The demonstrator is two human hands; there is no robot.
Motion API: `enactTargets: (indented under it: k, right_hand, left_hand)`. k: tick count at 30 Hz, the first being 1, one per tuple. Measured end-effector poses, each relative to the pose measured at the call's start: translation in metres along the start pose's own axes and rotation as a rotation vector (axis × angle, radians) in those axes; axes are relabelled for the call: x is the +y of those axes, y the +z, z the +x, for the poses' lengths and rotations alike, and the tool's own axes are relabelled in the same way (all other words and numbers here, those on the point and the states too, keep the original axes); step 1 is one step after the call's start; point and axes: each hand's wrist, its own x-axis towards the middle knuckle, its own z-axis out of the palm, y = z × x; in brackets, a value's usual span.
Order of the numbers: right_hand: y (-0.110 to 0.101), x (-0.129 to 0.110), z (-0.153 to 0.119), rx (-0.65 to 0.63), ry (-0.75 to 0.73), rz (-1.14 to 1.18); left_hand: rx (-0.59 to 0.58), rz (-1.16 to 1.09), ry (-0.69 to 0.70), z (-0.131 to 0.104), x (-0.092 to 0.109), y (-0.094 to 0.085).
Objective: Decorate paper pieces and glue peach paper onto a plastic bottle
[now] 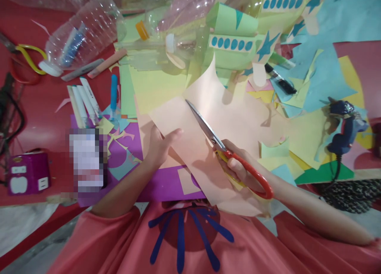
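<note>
My left hand (159, 147) grips the left edge of a large pale peach sheet of paper (184, 125), thumb on top, the other fingers mostly hidden beneath it. In my right hand (238, 163) is a pair of scissors (204, 125) with one red and one yellow handle loop. Their blades lie nearly together over the sheet and point away to the upper left, the tip beyond my left thumb. The sheet spreads to the right under my right hand and reaches the table's near edge. Purple paper (166, 182) lies below it.
Clear plastic bottles (92, 28) lie at the back, some near green paper pieces (232, 24) with blue stars and dots. Left are markers (89, 97), yellow-handled scissors (31, 58), a blurred phone (86, 159) and a purple box (28, 173). A glue gun (342, 131) lies right, among paper scraps.
</note>
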Motion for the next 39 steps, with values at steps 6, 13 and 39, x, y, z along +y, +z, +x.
enactTargets:
  k: [6,13,39]
  right_hand:
    - [0.002,-0.004,-0.001,-0.039,-0.051,-0.074]
    - [-0.001,-0.013,-0.003,-0.068,-0.063,-0.142]
    - [0.0,-0.015,0.005,-0.017,0.023,-0.118]
  left_hand:
    - [0.19,-0.125,0.038,0.013,0.005,-0.003]
    - [0.203,0.073,0.075,0.012,0.007,-0.006]
    - [0.238,0.098,0.142,0.024,0.005,-0.015]
